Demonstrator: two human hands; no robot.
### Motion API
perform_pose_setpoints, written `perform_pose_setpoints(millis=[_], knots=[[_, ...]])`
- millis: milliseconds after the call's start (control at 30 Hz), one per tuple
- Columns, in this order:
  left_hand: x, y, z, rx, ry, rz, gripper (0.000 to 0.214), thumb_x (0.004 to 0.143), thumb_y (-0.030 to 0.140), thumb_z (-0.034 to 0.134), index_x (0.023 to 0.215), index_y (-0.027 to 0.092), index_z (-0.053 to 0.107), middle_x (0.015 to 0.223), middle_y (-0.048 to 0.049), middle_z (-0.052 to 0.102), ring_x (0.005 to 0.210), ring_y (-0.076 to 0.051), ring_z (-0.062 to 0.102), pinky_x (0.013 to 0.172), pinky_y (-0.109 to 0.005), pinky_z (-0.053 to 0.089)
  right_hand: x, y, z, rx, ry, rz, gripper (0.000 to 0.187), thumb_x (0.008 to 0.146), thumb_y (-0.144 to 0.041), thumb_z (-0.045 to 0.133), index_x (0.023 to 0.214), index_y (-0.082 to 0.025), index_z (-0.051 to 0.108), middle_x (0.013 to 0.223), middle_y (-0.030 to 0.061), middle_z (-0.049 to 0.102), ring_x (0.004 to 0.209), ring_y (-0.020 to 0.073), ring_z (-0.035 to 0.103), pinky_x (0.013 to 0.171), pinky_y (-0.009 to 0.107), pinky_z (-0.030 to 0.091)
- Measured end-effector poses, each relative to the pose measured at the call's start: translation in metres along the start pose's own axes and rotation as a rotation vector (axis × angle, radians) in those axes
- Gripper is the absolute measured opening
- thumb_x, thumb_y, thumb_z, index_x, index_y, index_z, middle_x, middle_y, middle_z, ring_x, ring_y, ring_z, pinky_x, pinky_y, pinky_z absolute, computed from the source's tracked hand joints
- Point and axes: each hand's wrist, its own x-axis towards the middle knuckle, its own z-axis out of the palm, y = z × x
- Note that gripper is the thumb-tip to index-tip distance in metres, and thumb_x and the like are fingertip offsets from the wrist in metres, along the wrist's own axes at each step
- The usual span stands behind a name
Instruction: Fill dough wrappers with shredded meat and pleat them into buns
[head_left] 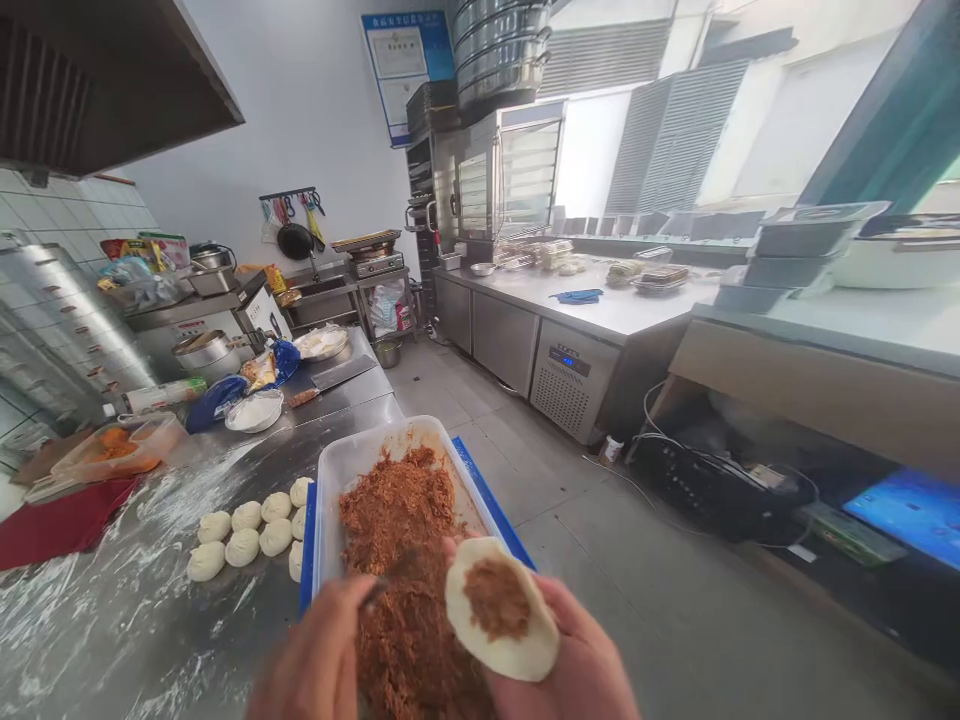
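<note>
My right hand (pixel 592 665) lies palm up and cups a flat round dough wrapper (pixel 525 655) with a dab of brown minced filling (pixel 496 598) in its middle. My left hand (pixel 322 660) is closed on a thin dark utensil (pixel 390 582) whose tip points at the wrapper. Both hands hover over a white plastic tub (pixel 352 465) heaped with the same reddish-brown filling (pixel 397 520). The tub rests on a blue tray (pixel 487 490). Several small dough balls (pixel 244 530) lie in rows on the floured steel counter left of the tub.
The steel counter (pixel 112 620) carries flour, a red cloth (pixel 60 525), a plastic box with orange food (pixel 112 450), a white bowl (pixel 255 412) and a cleaver (pixel 337 378). A second steel worktop (pixel 600 310) and tiled floor (pixel 570 520) lie to the right.
</note>
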Motion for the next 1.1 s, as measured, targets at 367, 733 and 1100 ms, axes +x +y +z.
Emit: perform_pose_setpoints(millis=[367, 733, 1100], knots=[[0.100, -0.032, 0.047, 0.512, -0.633, -0.036, 0.025, 0.101, 0.011, 0.048, 0.109, 0.018, 0.070, 0.104, -0.0072, 0.073, 0.092, -0.021, 0.073, 0.080, -0.033, 0.055, 0.003, -0.018, -0.007, -0.009, 0.088, -0.062, 0.029, 0.100, -0.031, 0.060, 0.105, -0.011, 0.082, 0.100, 0.0150, 0.083, 0.102, 0.0310, 0.077, 0.088, 0.045, 0.068], [0.089, -0.026, 0.053, 0.439, -0.812, 0.120, 0.021, 0.100, 0.015, 0.050, 0.108, 0.017, 0.070, 0.102, -0.0080, 0.075, 0.092, -0.025, 0.074, 0.084, -0.042, 0.059, 0.007, -0.023, -0.022, -0.013, -0.048, 0.028, 0.043, 0.098, -0.043, 0.063, 0.106, -0.005, 0.082, 0.114, 0.0217, 0.082, 0.117, 0.0353, 0.075, 0.107, 0.043, 0.060], [0.075, -0.005, 0.020, 0.095, -0.740, 0.042, 0.035, 0.102, 0.021, 0.046, 0.102, 0.031, 0.079, 0.103, 0.0024, 0.082, 0.098, -0.018, 0.076, 0.089, -0.028, 0.056, 0.003, -0.021, -0.018, -0.056, 0.005, -0.053, 0.041, 0.100, -0.048, 0.061, 0.105, -0.013, 0.082, 0.110, 0.0137, 0.083, 0.116, 0.0322, 0.074, 0.100, 0.040, 0.063]])
